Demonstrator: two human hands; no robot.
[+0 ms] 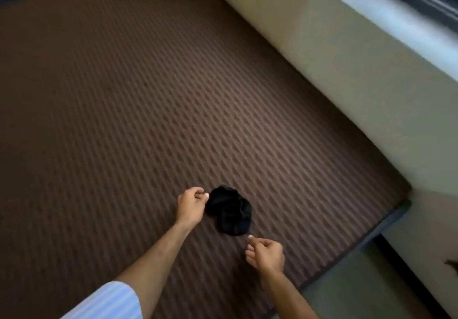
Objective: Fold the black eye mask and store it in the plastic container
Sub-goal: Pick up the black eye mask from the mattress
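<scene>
A person's two hands flank a black eye mask [229,211] lying bunched on a brown ridged bed cover [148,95], with no plastic container in view. The left hand [192,206] sits at the mask's upper left edge, fingers curled and thumb meeting forefinger right at the fabric; whether it has actually pinched the cloth cannot be told. The right hand [266,253] hovers just below and to the right of the mask, loosely curled with one fingertip reaching toward the near edge, holding nothing and not quite touching. The mask's long axis runs from upper left, by the left hand, down to lower right, toward the right hand, so each hand lines up with one end. The left looks nearer. A pale wall [347,83] runs beyond the mask, to its right
</scene>
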